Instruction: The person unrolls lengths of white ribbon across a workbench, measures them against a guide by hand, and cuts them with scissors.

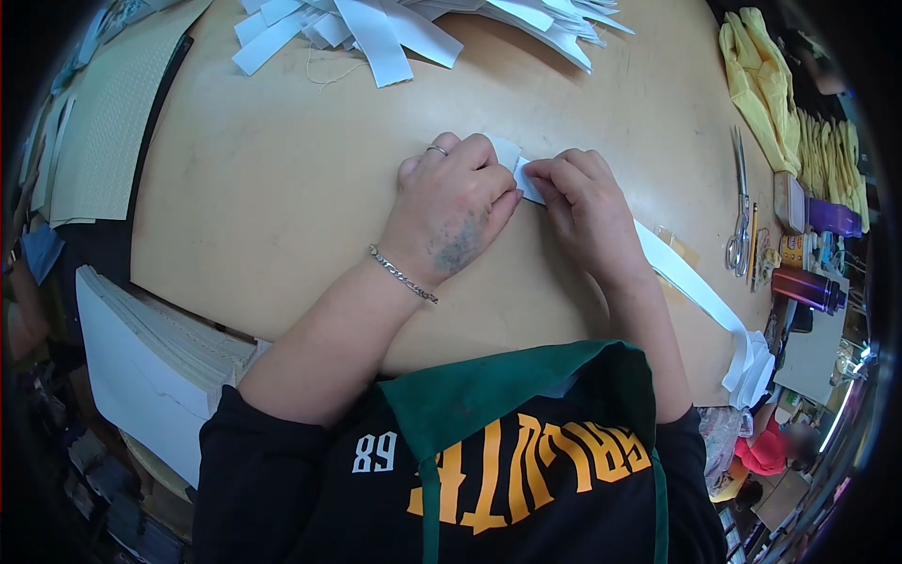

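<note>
Close together over the middle of the table, both my hands work on a white strip (697,287) that looks like paper or stiff cloth. My left hand (456,207) has its fingers curled closed at the strip's left part, and its fingertips are partly hidden. Thumb and fingers of my right hand (590,211) pinch the strip a little further right. Between the hands a short white stretch shows, with a pale edge above it. Past my right wrist the strip runs down to a bunched white end at the table's right edge.
A pile of white strips (376,33) lies at the far edge. On the right are scissors (738,226), a pencil (753,246), yellow fabric pieces (763,89) and a purple bottle (806,289). Stacked white sheets (141,357) stand at left. Another person sits at far right.
</note>
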`<state>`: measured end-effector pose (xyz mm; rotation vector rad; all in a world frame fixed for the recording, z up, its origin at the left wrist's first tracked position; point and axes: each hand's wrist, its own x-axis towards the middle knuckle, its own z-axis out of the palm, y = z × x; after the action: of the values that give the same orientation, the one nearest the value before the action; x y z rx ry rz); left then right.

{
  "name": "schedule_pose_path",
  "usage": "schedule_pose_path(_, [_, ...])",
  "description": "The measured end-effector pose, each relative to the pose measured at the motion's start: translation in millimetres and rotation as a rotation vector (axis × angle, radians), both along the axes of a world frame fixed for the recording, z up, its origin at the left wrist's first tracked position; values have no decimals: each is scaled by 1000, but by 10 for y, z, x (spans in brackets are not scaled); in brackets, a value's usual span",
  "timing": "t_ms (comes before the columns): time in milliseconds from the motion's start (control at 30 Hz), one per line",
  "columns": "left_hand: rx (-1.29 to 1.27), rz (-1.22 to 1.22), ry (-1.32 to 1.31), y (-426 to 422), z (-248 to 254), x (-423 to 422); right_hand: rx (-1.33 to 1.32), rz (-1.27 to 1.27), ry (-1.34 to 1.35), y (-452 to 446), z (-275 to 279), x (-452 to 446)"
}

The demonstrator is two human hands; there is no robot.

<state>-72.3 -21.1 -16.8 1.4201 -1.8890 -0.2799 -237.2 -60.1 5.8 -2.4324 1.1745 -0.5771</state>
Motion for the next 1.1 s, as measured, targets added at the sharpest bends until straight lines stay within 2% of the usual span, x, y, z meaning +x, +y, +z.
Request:
schedule_pose_path(367, [-7,5,-34,0,-1,-3,-180,-86,-78,80,-177,18])
schedule_pose_path(1100, [56,35,-54,21,22,-25,-169,-118,-26,100,-190,24])
